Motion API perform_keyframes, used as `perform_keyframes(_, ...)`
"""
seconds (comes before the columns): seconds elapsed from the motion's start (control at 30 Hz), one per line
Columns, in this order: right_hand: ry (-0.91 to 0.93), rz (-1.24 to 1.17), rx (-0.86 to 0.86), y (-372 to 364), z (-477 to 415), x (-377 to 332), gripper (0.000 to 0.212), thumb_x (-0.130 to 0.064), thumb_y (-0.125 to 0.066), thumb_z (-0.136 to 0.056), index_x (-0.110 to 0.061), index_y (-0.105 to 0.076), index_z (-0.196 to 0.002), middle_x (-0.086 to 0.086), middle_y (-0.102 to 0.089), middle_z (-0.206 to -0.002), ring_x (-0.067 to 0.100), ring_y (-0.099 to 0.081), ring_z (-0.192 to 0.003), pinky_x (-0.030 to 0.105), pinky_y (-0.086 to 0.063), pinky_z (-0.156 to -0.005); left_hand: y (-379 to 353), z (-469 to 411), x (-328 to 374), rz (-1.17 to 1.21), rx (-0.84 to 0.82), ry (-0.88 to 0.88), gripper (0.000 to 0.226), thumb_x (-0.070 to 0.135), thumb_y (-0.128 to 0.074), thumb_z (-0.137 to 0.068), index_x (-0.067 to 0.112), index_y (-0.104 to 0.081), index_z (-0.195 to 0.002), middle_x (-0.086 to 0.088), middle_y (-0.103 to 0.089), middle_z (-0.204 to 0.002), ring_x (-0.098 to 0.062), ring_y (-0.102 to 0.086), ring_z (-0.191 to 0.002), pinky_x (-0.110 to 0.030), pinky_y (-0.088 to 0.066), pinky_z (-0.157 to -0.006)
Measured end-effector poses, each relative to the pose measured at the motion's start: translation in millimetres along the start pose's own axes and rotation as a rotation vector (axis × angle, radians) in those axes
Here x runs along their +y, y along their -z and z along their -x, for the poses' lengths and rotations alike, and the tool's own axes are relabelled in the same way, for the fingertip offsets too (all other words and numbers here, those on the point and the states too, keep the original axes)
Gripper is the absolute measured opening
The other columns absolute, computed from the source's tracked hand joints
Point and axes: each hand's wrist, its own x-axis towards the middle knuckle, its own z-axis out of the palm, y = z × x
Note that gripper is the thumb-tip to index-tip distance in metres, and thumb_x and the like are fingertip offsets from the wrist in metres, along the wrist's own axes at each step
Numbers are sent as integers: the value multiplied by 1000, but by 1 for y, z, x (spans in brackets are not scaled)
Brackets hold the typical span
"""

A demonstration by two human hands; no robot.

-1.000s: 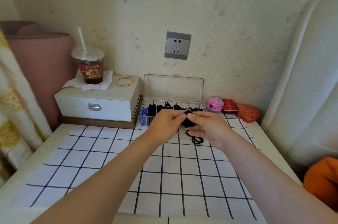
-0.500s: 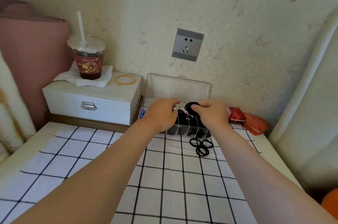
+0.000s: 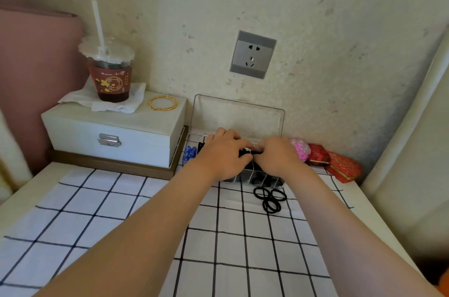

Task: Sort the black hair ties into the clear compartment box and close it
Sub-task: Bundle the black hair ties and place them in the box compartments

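Lower than before, my left hand (image 3: 223,153) and right hand (image 3: 277,156) pinch one hair tie (image 3: 244,152) inside the compartment box (image 3: 238,114). Loose ties (image 3: 269,199) lie just in front; my hands hide the middle compartments.

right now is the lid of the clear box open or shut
Open. The lid stands upright against the wall behind the compartment box.

I saw a pale table (image 3: 23,196) under a checked cloth (image 3: 97,214). Far left sat a white case (image 3: 109,131) on a brown base (image 3: 109,165). To its right stood the open clear box (image 3: 238,115), with loose ties (image 3: 269,199) just near it on the cloth and two red tins (image 3: 340,169) far right.
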Motion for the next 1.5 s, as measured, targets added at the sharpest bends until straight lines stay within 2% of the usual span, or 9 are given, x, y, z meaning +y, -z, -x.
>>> perform_keyframes(0.1,71,-172,-33,11,6,9,27,-24,-68,-88,-25,-75,-114,0,-72,-109,17,-65,-102,32,-53,-90,-1,2,2,-24,-40,0,42,49,-43,-98,42,-47,-140,2,-38,-144,-18,-24,-135,-39,-19,-111)
perform_keyframes(0.23,109,-302,11,24,15,16,37,-17,-63,-95,-21,-63,-132,-7,-68,-109,5,-58,-98,-2,-38,-73,0,3,5,-12,-66,21,43,50,-40,-99,41,-47,-141,3,-36,-146,-18,-22,-137,-40,-19,-112)
perform_keyframes(0.5,306,23,-22,15,27,8,41,-20,-39,-82,-6,-77,-87,8,-74,-96,27,-65,-101,37,-50,-93,-1,2,3,21,-22,31,46,36,-39,-101,29,-41,-146,3,-41,-146,-18,-26,-135,-39,-24,-111)
perform_keyframes(0.7,311,291,-75,4,21,6,54,-36,-27,-81,-17,-77,-86,-4,-72,-100,12,-45,-122,36,-25,-111,-4,2,2,-14,-37,11,45,35,-37,-100,33,-42,-145,4,-38,-146,-18,-24,-135,-39,-23,-110)
perform_keyframes(0.83,249,-111,-37,14,18,11,41,-24,-39,-83,-6,-75,-75,2,-75,-95,18,-66,-89,34,-52,-90,-3,3,4,-18,-43,13,45,37,-34,-101,32,-41,-146,4,-37,-146,-18,-24,-136,-39,-22,-111)
perform_keyframes(0.93,190,-321,42,25,22,16,37,0,-45,-91,-14,-80,-89,-12,-67,-115,-5,-57,-64,7,-46,-66,-1,1,5,3,-32,26,46,37,-33,-101,32,-41,-146,4,-39,-145,-17,-25,-135,-38,-22,-110)
perform_keyframes(1.0,175,-357,132,25,20,23,39,1,-45,-92,-19,-78,-99,-10,-69,-118,2,-61,-54,15,-50,-57,-1,0,5,20,-22,34,45,36,-33,-101,33,-41,-146,4,-41,-144,-17,-26,-135,-38,-22,-110)
perform_keyframes(1.17,270,-23,181,15,18,28,34,-13,-52,-90,-18,-76,-113,1,-73,-116,21,-63,-112,34,-44,-102,-2,0,5,3,-37,29,46,37,-35,-100,35,-41,-145,4,-38,-145,-17,-23,-136,-38,-20,-111)
perform_keyframes(1.5,346,243,141,2,19,17,48,-36,-35,-87,-28,-77,-110,-4,-51,-130,18,-36,-126,34,-21,-109,-5,1,3,-74,-44,-6,49,42,-44,-98,34,-39,-146,3,-35,-147,-18,-23,-137,-38,-20,-112)
